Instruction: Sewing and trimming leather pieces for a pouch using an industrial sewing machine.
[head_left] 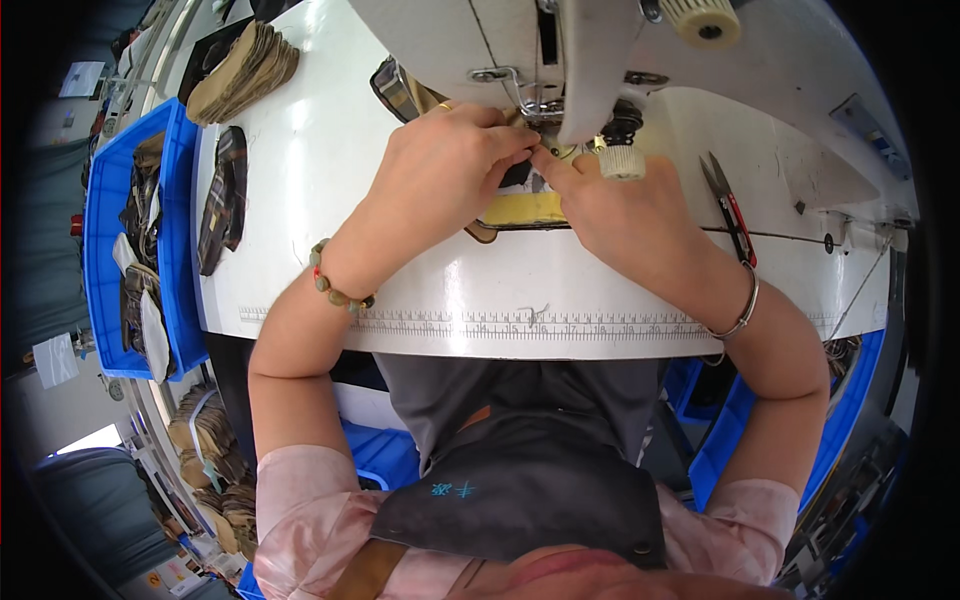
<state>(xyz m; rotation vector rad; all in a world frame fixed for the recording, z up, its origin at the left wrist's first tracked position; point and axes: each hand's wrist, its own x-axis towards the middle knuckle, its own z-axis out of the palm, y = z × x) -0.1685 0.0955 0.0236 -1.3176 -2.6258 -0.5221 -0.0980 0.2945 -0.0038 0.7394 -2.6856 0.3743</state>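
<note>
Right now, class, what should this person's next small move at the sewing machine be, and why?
Probably ease both hands back slightly while steadying the plaid fabric: the fingers of the left hand and right hand meet close by the machine's presser foot, seemingly leaving little clearance.

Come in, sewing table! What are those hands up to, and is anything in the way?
Left hand, right hand: fingertips together below the sewing machine. Plaid fabric piece: partly hidden by left hand. Red-handled snips: beside right hand, not blocking.
</note>
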